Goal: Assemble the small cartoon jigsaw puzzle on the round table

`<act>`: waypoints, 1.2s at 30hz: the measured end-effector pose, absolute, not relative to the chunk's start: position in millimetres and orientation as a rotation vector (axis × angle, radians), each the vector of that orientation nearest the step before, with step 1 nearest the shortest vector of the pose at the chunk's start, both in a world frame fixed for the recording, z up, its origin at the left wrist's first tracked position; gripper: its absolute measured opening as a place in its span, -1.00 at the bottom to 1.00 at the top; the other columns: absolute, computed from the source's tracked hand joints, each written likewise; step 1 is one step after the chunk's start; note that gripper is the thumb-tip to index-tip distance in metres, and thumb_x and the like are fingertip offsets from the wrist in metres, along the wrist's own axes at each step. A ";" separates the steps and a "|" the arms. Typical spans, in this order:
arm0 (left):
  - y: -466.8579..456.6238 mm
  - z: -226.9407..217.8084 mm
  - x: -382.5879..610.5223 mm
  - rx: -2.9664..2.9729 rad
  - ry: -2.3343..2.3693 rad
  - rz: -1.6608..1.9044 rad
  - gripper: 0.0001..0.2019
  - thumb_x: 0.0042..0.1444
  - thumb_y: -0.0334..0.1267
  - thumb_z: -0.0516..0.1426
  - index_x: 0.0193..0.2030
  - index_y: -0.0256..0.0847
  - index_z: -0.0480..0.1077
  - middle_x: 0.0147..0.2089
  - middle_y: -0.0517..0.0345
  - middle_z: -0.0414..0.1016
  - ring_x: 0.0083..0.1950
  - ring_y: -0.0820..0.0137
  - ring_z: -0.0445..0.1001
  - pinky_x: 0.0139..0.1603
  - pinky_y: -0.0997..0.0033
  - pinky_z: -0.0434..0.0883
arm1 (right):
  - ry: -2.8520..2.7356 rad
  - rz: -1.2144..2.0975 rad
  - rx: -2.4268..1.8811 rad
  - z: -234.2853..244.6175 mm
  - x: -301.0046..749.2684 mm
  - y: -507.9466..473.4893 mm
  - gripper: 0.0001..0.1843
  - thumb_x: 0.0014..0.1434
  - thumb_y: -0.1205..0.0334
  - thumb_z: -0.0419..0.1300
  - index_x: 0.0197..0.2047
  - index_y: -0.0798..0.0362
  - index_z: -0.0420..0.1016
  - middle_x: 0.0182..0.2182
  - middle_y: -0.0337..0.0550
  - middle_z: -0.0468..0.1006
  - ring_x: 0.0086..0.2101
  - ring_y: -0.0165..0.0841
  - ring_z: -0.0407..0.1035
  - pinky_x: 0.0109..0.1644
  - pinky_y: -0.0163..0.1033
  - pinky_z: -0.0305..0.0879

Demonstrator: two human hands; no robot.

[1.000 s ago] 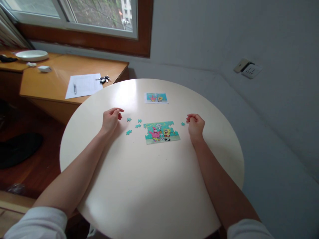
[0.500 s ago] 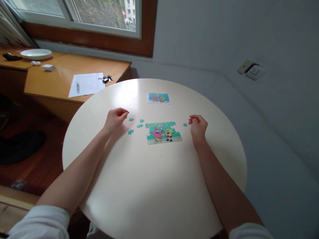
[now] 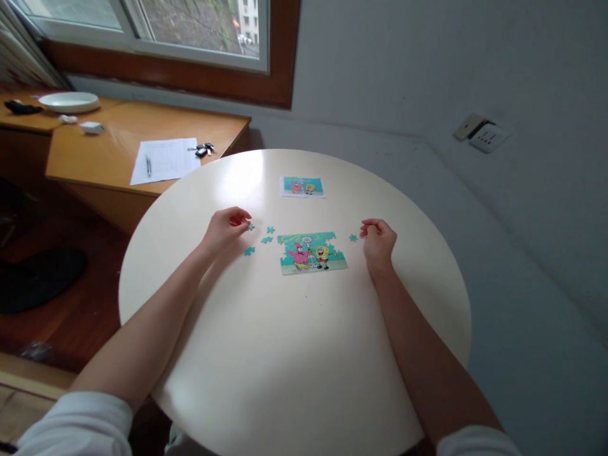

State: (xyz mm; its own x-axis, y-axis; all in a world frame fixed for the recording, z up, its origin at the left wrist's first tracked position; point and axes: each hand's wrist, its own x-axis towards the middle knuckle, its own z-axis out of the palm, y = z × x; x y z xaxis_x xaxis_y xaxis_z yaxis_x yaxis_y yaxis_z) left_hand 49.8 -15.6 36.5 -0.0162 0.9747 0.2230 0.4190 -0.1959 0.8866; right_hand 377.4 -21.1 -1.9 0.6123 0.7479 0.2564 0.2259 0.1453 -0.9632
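My left hand [image 3: 228, 227] is at the left of the table, its thumb and fingertips pinched at a small teal puzzle piece [image 3: 251, 227], partly covering it. More loose teal pieces, such as one puzzle piece [image 3: 249, 251], lie between that hand and the jigsaw puzzle [image 3: 311, 253]. The jigsaw, mostly joined, shows a pink, a grey-green and a yellow cartoon figure; its left and upper right edges have gaps. On the right, my right hand [image 3: 379, 240] rests with curled fingers, nothing visible in them, just beside a single puzzle piece [image 3: 353, 238].
A small printed picture [image 3: 303, 187] of the same scene lies behind the jigsaw on the round white table [image 3: 294, 354]. Beyond its left edge, a wooden desk [image 3: 95, 155] bears paper [image 3: 166, 161], keys [image 3: 204, 150] and a white plate [image 3: 69, 102]. A wall stands to the right.
My left hand has shifted slightly right, and its fingertips now cover part of the puzzle piece they were beside. My right hand has stayed nearly still.
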 end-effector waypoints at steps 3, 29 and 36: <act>-17.8 39.4 50.9 1.676 1.495 1.186 -0.91 -0.25 -0.31 0.14 -0.53 -0.26 0.38 -0.58 0.24 0.34 -0.50 0.49 0.30 -0.44 0.46 0.24 | -0.899 0.444 -1.415 -2.5 377.5 -21.0 -0.80 -0.16 0.38 -0.05 -0.51 0.08 0.39 -0.63 -0.34 0.35 -0.62 -0.50 0.23 -0.48 -0.35 0.18; -14.6 40.0 47.1 1.691 1.604 1.301 -0.95 -0.28 -0.39 0.10 -0.61 -0.22 0.26 -0.60 0.29 0.27 -0.50 0.50 0.27 -0.44 0.48 0.21 | -0.898 0.462 -1.420 -3.4 377.5 -21.0 -0.79 -0.17 0.36 -0.06 -0.51 0.07 0.39 -0.62 -0.32 0.36 -0.62 -0.49 0.22 -0.48 -0.34 0.17; -11.9 34.3 43.3 1.683 1.568 1.299 -0.91 -0.23 -0.34 0.15 -0.59 -0.21 0.27 -0.56 0.27 0.32 -0.48 0.50 0.31 -0.38 0.47 0.29 | -0.974 0.480 -1.490 -10.0 388.3 -18.1 -0.78 -0.11 0.33 -0.03 -0.44 0.07 0.43 -0.57 -0.26 0.44 -0.54 -0.43 0.32 -0.39 -0.29 0.27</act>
